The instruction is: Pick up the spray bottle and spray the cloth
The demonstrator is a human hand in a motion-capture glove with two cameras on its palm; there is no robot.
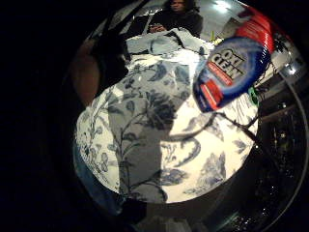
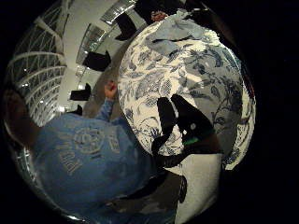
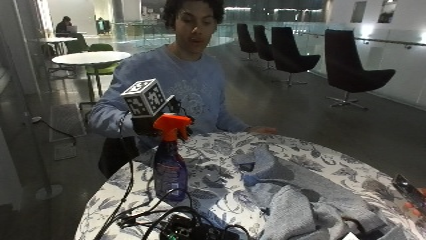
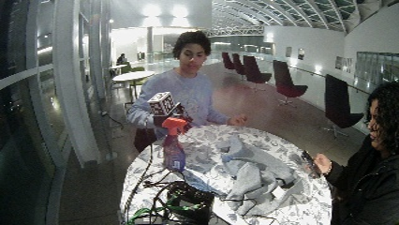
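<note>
In the outside view, the spray bottle (image 3: 170, 172), blue-purple with an orange trigger head, stands upright over the near-left part of the round table. My gloved right hand (image 3: 148, 126) grips it at the neck, just behind the trigger head. I cannot tell whether its base touches the table. In the little finger side palm view the bottle's blue and red label (image 1: 231, 72) fills the space close to the palm. A crumpled grey-blue cloth (image 3: 293, 192) lies to the right of the bottle, on the middle and right of the table, apart from it. The cloth (image 4: 255, 168) also shows in the wide view.
A blue floral cover lies over the table (image 3: 219, 150). A black device with tangled cables (image 3: 186, 227) sits at the near edge below the bottle. The person's bare left hand (image 3: 263, 131) rests at the far edge. Black chairs (image 3: 349, 65) stand behind.
</note>
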